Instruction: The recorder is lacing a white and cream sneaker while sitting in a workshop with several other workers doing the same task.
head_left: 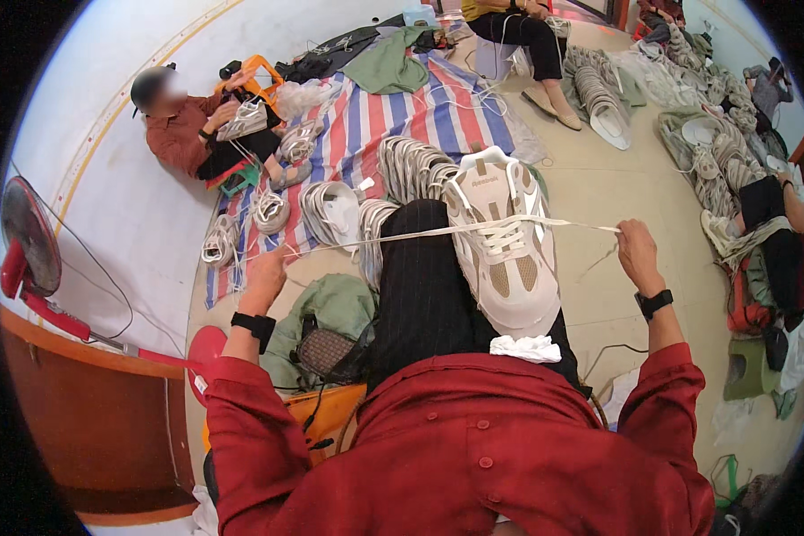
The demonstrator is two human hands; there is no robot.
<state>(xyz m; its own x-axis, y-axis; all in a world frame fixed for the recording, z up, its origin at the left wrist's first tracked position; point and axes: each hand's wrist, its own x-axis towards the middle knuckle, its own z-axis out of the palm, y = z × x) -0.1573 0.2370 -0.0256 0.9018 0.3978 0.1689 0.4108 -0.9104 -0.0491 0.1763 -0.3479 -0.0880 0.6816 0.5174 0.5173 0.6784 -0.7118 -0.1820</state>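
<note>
A beige and white sneaker upper rests on my right thigh, its toe towards me. Cream shoelace runs through its lower eyelets, and both ends are drawn out sideways, nearly taut. Out to the left, my left hand is closed on one lace end. On the other side my right hand pinches the opposite end. Just below the toe, a crumpled white cloth or paper lies on my lap.
Stacked shoe uppers stand beyond my knees on a striped sheet. At left are a red fan and a seated co-worker handling a shoe. Green fabric lies by my left leg. More uppers and people line the right.
</note>
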